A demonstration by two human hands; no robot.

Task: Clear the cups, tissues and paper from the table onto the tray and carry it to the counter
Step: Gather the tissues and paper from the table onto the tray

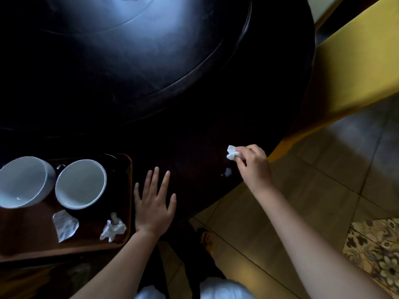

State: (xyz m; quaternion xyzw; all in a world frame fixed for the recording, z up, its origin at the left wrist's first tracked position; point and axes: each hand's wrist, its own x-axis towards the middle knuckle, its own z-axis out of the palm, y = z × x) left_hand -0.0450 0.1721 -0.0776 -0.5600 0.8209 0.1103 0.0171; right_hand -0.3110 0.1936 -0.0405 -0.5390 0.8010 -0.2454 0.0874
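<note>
A brown tray (127, 190) sits on the dark round table (194, 130) at the lower left. It holds two white cups, one at the left (23, 182) and one beside it (81, 184), a torn paper scrap (64, 225) and a crumpled tissue (113, 227). My left hand (154, 203) lies flat on the table just right of the tray, fingers spread, holding nothing. My right hand (250, 162) pinches a white tissue (232, 153) above the table's right edge. A small white tissue bit (227, 172) lies on the table below it.
A raised dark turntable (129, 50) fills the table's middle. A yellow-covered chair (354, 67) stands at the right. Tiled floor (302, 201) and a patterned mat (375, 251) lie below right.
</note>
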